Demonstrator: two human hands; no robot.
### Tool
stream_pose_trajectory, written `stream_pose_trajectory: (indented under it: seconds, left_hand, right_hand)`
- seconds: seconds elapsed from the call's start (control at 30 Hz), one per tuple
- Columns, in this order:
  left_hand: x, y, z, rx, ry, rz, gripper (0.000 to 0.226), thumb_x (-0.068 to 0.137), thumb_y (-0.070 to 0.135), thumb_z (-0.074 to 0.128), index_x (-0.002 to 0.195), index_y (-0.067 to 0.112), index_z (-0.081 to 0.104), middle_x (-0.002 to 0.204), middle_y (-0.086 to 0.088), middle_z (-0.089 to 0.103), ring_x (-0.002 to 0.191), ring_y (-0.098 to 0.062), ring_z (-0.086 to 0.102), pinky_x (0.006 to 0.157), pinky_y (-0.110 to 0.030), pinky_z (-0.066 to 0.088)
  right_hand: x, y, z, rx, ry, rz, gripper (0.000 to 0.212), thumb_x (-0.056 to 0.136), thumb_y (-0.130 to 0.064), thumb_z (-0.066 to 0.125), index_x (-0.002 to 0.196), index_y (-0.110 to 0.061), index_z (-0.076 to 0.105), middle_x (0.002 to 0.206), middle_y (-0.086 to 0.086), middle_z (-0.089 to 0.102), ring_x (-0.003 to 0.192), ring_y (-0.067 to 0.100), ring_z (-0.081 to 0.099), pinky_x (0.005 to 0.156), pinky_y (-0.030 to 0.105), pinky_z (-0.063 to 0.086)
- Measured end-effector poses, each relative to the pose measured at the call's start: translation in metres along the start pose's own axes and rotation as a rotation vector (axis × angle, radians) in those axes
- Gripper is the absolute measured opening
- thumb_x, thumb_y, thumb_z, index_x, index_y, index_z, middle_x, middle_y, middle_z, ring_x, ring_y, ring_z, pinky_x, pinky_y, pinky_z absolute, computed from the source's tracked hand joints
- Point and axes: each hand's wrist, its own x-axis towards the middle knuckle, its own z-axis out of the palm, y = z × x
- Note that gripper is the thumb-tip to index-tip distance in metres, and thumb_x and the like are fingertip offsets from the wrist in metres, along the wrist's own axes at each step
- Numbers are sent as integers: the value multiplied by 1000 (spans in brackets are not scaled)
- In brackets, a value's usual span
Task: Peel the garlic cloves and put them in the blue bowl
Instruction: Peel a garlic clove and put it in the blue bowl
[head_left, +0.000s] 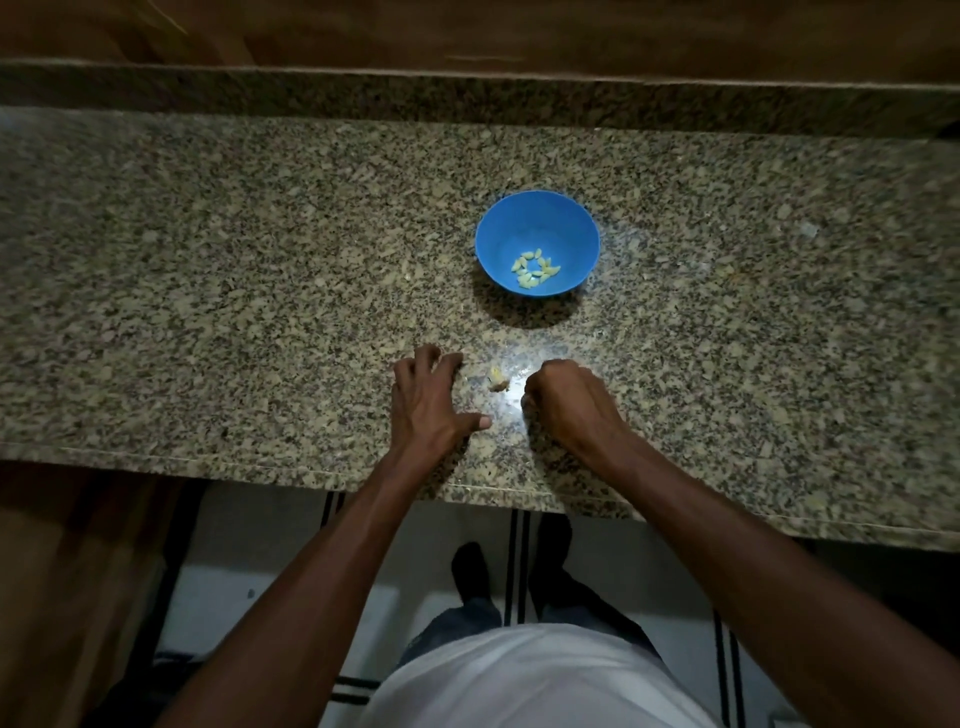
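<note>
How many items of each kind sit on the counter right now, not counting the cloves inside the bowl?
Blue bowl: 1, holding peeled cloves
Garlic piece on the counter between the hands: 1, too blurred to tell whether clove or skin
Total: 2

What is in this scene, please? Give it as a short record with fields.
surface: granite counter
blue bowl: upright, holds several peeled garlic cloves
loose piece: small pale garlic bit on counter, between the hands
left hand: fingers spread, tips on counter, holds nothing
right hand: fingers curled under; contents hidden
</note>
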Motion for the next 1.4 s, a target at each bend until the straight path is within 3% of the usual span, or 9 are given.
stream_pose_trajectory:
  seconds: [0.1, 0.27, 0.47, 0.53, 0.7, 0.93, 1.23, 1.3, 1.4]
  left_hand:
    - [1, -4, 2, 6, 17, 33, 100, 64, 67, 85, 146, 22, 49, 149, -6, 35, 134, -30, 27, 104, -48, 38]
    - [1, -7, 3, -9, 36, 66, 99, 65, 70, 84, 145, 21, 51, 146, -7, 37, 131, -31, 30, 102, -48, 37]
    - [3, -7, 4, -7, 50, 58, 97, 65, 68, 86, 142, 21, 51, 146, -7, 36, 131, -32, 30, 103, -46, 36]
    - [4, -7, 4, -6, 45, 57, 96, 64, 67, 87, 140, 21, 51, 146, -6, 36, 131, -31, 30, 102, -45, 36]
    - [5, -6, 4, -19, 47, 51, 98, 62, 64, 89, 141, 22, 49, 144, -5, 37, 130, -30, 30, 101, -43, 35]
    - [8, -5, 5, -1, 39, 35, 97, 62, 61, 90, 140, 22, 49, 145, -4, 36, 133, -31, 31, 102, -44, 39]
    - [8, -4, 4, 7, 35, 15, 97, 59, 63, 91, 138, 24, 49, 143, -3, 37, 131, -29, 32, 102, -42, 40]
    - [6, -4, 3, -1, 23, 10, 96, 59, 63, 91, 137, 24, 51, 142, -2, 37, 130, -29, 32, 102, -42, 40]
    - [-1, -6, 4, -149, 45, 20, 73, 66, 53, 90, 127, 22, 64, 139, 0, 44, 130, -25, 36, 96, -36, 44]
  right_hand:
    - [4, -5, 3, -26, 16, 18, 9, 80, -9, 66, 75, -10, 75, 74, 10, 69, 63, 28, 65, 60, 39, 58]
    - [4, -20, -6, -158, 18, 23, 6, 87, -7, 68, 82, -5, 71, 82, 16, 66, 71, 35, 65, 63, 40, 57]
    - [1, -30, -9, -213, 1, -90, 52, 95, -4, 63, 63, -16, 24, 66, 3, 29, 63, 28, 41, 60, 37, 31]
    - [-1, -32, -8, -207, 4, -113, 54, 95, -2, 62, 63, -18, 21, 68, 3, 30, 65, 27, 41, 60, 37, 31]
    - [-10, -33, -6, -215, -13, -126, 30, 92, 6, 59, 78, -12, 40, 83, 13, 48, 69, 26, 39, 62, 39, 31]
    - [-3, -34, -8, -231, 3, -161, 45, 97, -2, 63, 67, -14, 31, 76, 10, 42, 65, 26, 43, 60, 38, 33]
    - [0, -29, 3, -194, 63, -91, 25, 91, -5, 72, 72, -6, 55, 74, 10, 55, 61, 26, 50, 55, 39, 43]
    - [8, -16, 8, -8, 66, 52, 14, 82, -3, 76, 71, -2, 67, 70, 13, 66, 59, 31, 64, 57, 43, 58]
    - [7, 0, 2, 566, 13, 220, 8, 87, -1, 79, 94, 0, 82, 85, 14, 80, 75, 25, 78, 72, 37, 66]
